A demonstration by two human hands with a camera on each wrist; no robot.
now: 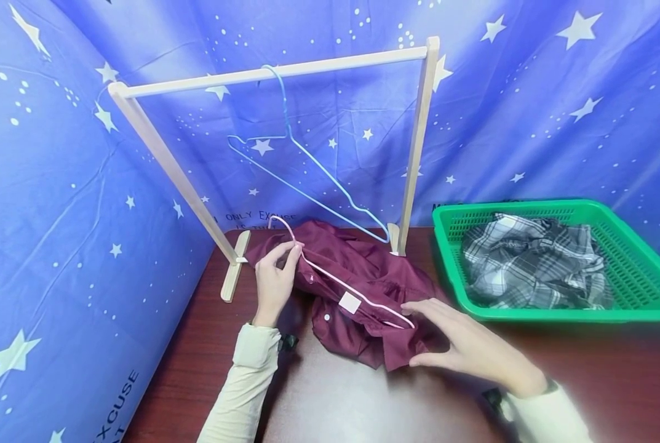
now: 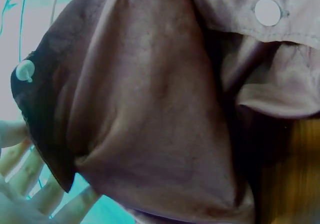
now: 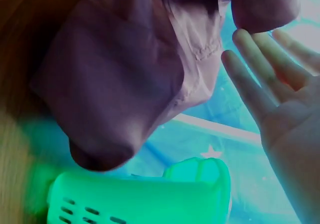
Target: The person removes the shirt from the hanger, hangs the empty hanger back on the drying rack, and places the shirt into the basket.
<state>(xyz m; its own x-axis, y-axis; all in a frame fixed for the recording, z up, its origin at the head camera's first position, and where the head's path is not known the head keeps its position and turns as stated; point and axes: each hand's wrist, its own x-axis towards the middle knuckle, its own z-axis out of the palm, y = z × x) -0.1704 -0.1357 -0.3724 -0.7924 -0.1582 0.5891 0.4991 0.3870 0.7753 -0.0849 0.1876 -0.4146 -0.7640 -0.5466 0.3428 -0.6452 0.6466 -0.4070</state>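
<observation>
A maroon shirt [image 1: 363,271] with white buttons and a white label lies bunched on the table. Along its collar opening runs a pale pink wire hanger [image 1: 357,290], its hook rising at the left. My left hand [image 1: 277,277] pinches this hanger at the base of the hook, thumb against fingertips. At the hanger's right end, my right hand [image 1: 462,341] is spread with thumb and fingers apart, fingertips right at the shirt's edge. In the right wrist view the right hand's fingers [image 3: 245,84] are extended beside the hanging cloth.
A wooden rack [image 1: 341,61] stands behind the shirt, with a blue wire hanger [image 1: 330,175] on its bar. To the right sits a green basket [image 1: 634,246] containing a grey plaid garment [image 1: 534,264]. A blue star-patterned curtain [image 1: 529,141] closes the back and left.
</observation>
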